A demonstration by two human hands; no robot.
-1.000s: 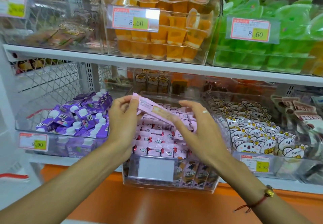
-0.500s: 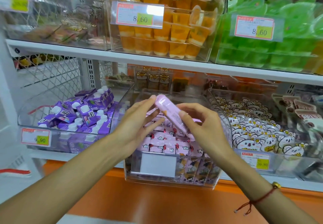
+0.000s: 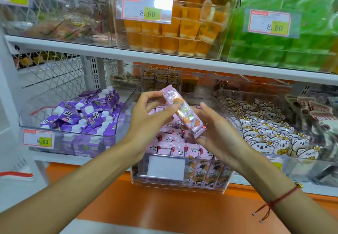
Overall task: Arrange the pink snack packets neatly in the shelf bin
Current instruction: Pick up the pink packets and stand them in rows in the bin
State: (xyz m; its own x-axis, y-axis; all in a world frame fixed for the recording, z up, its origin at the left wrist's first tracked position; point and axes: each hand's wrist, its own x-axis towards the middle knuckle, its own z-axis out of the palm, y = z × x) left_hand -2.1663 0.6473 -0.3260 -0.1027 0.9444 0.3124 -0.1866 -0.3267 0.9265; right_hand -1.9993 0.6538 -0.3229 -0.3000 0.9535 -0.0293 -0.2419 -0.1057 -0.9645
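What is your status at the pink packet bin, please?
Left hand and right hand both holding one pink packet above bin. Rows of packets below. Nothing in the way.

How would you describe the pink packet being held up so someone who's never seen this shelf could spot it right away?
Find the clear bin with the blank white label, centre of the lower shelf, between the purple cartons and the white bear packs. Above it, the left hand and right hand hold one pink packet. Unlike the rows below, it is raised and tilted.

The white shelf (image 3: 117,158) carries clear bins (image 3: 182,182) of packets and cartons.
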